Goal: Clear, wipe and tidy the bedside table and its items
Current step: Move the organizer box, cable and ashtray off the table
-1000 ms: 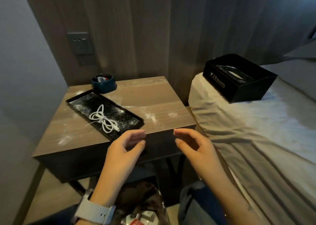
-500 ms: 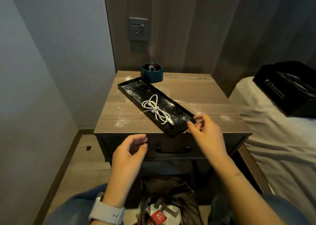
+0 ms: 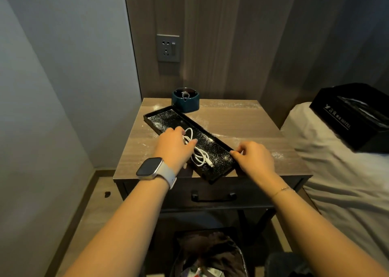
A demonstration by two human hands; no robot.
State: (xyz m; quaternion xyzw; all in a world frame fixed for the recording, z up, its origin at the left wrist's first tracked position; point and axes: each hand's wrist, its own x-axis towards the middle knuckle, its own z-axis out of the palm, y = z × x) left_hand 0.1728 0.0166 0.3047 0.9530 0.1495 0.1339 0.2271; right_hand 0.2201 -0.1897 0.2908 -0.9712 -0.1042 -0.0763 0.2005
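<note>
One black tray (image 3: 168,118), dusted white, lies on the counter (image 3: 242,125), its long axis running from back-left to front-right, front corner overhanging. One coiled white cable (image 3: 200,152) lies inside; the left hand (image 3: 174,145) closes on it. The right hand (image 3: 254,158) pinches the tray's right rim. One teal ashtray (image 3: 185,102) sits behind; its contents are unclear.

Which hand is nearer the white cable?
Left. The left hand is on the white cable in the black tray; the right hand pinches the tray's right rim, apart from the cable.
</note>
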